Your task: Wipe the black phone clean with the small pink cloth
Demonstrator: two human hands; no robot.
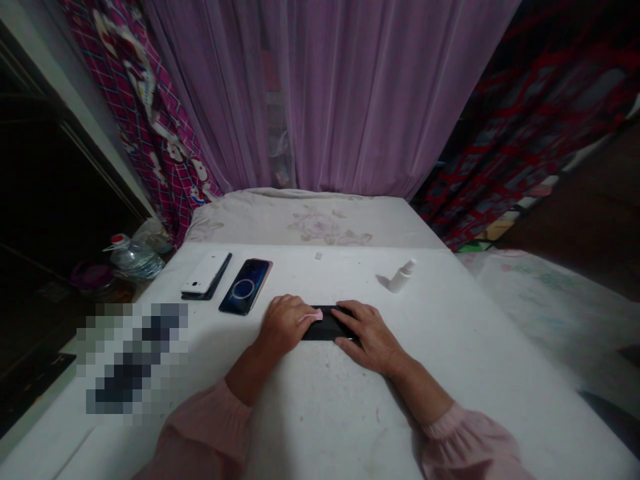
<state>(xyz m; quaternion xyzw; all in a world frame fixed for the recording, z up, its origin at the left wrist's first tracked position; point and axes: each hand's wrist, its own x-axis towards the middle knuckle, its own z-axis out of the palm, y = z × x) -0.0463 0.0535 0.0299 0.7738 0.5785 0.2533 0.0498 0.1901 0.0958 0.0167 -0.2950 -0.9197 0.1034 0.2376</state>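
Observation:
A black phone [326, 329] lies flat and sideways on the white table [345, 413], between my two hands. My left hand [286, 325] is closed on a small pink cloth [317, 315], pressing it to the phone's left part. With fingers over the far side and thumb at the near edge, my right hand [369, 337] holds the phone's right end. Left of my hands rests a dark blue phone [246, 287] with a ring on its back. Beyond it, a white phone [203, 273] is stacked on a darker one.
A white spray bottle [403, 277] stands at the right. A small grey square [319, 256] lies farther back. The near left of the table is blurred by pixels. Purple curtains [350, 100] hang behind the table, and a large water bottle [133, 255] stands off its left edge.

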